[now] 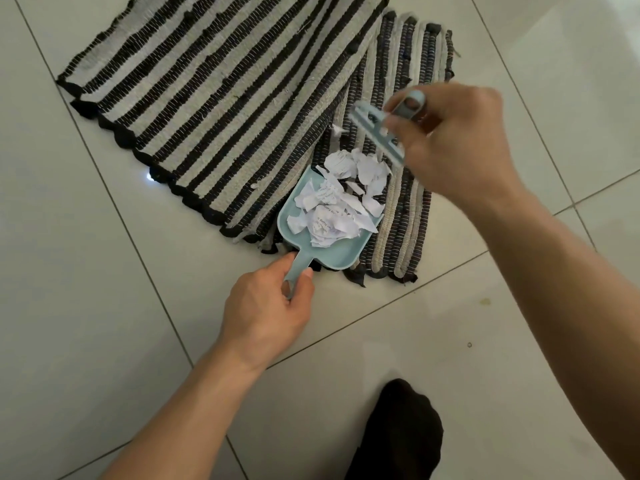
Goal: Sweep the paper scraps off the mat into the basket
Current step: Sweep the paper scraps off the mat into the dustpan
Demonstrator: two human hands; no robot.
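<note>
Two striped black-and-cream mats lie overlapped on the tiled floor, the larger mat (214, 91) on top of the smaller mat (405, 216). A pale blue dustpan (332, 252) rests on the smaller mat, and my left hand (266, 306) grips its handle. White paper scraps (329, 216) fill the pan, and more scraps (360, 168) lie just beyond its lip on the mat. My right hand (453, 143) holds a small pale blue brush (377, 133), blurred, above those scraps. One stray scrap (336, 129) sits farther up. No basket is in view.
Glossy white floor tiles (104, 271) with dark grout lines surround the mats. A foot in a black sock (401, 434) stands at the bottom edge, right of my left forearm. A small bright reflection (151, 177) shows by the larger mat's hem.
</note>
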